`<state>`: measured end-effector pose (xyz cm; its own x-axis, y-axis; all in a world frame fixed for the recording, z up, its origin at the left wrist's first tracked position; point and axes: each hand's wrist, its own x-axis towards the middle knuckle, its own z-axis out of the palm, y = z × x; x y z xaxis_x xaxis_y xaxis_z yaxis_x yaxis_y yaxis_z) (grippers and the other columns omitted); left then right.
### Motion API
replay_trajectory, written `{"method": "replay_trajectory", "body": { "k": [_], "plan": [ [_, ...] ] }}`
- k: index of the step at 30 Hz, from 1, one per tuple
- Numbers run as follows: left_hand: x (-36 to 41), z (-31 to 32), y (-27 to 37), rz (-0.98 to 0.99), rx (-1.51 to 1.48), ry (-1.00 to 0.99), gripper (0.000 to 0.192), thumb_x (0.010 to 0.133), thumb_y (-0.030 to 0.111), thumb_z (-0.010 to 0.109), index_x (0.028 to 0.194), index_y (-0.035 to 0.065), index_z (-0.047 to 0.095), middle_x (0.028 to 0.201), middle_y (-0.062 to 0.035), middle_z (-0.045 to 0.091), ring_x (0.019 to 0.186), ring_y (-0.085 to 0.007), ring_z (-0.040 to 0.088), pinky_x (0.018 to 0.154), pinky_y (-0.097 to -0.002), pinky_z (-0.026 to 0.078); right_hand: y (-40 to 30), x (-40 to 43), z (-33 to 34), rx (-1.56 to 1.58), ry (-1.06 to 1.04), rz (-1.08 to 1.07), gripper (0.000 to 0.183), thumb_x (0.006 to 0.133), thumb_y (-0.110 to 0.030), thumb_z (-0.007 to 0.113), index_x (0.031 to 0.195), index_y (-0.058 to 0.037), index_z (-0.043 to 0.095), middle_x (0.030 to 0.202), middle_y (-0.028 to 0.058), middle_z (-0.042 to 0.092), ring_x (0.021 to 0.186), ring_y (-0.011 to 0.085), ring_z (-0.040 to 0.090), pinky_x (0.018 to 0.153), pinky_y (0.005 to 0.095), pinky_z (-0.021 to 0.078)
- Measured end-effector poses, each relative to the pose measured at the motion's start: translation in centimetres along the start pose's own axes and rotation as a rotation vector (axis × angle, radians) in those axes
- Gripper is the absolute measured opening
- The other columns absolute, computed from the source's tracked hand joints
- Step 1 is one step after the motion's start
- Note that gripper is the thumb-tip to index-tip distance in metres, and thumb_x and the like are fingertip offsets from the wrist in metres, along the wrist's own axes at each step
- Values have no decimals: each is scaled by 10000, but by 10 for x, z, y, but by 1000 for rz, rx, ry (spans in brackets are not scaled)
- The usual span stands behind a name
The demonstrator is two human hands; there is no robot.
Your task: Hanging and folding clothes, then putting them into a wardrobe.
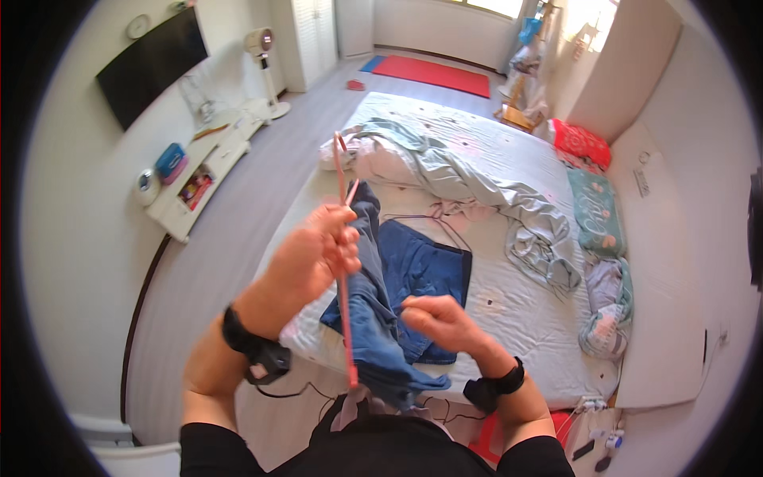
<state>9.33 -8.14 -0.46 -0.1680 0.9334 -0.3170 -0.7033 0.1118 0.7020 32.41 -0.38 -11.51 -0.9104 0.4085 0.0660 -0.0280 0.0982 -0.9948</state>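
My left hand [325, 253] is closed around a pink clothes hanger [346, 322], held upright with its hook at the top. Blue denim clothing [372, 334] hangs down right beside the hanger; how it is attached is hidden behind my fingers. My right hand [444, 322] has its fingers curled near the denim's right side; whether it pinches any cloth cannot be made out. Beyond it, a second denim garment [420, 256] with a dark waistband lies flat on the bed, and a dark wire hanger [441, 219] sits at its top edge.
The bed [495, 334] bears a rumpled pale green blanket [471, 179], with pillows [596, 211] along its right side. A low white cabinet [208, 173] and a standing fan [265, 71] are at the left. A red stool [489, 438] and cables stand by the near edge.
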Motion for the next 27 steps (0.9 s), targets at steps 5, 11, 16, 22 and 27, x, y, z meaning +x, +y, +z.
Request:
{"method": "replay_trajectory", "body": {
  "k": [5,11,16,22,27],
  "plan": [
    [-96,37,37,154,323,214,132,947,204,545,873,100,513,655,34,439,496,-44,349,439,-207,283,82,-17,-4,-235,111,184,483,882,-276,655,1188,87,567,1022,131,674,898,155,621,771,284,495],
    [-179,65,59,372,706,570,164,972,229,529,848,128,495,576,91,378,415,3,235,371,-184,173,114,-1,47,-234,-74,236,573,880,-312,661,1263,88,515,1204,184,609,1093,233,589,923,318,466],
    [-239,70,74,515,849,702,161,958,226,556,894,80,547,594,67,444,404,6,254,357,-189,175,65,28,91,-217,-47,-68,568,846,-335,665,1199,94,545,1116,240,641,1018,281,632,866,355,487],
    [-278,65,81,610,942,733,224,959,266,567,834,82,540,555,83,403,401,10,234,358,-191,156,-12,46,190,-489,134,-402,749,803,-359,699,1328,90,409,1307,330,478,1224,388,497,1017,385,402],
    [-316,38,83,592,924,800,226,957,261,569,824,80,536,554,77,405,403,7,236,361,-194,159,-12,67,222,-496,-101,-495,586,842,-296,638,1264,79,482,1194,321,552,1151,397,538,996,389,414]
  ]
}}
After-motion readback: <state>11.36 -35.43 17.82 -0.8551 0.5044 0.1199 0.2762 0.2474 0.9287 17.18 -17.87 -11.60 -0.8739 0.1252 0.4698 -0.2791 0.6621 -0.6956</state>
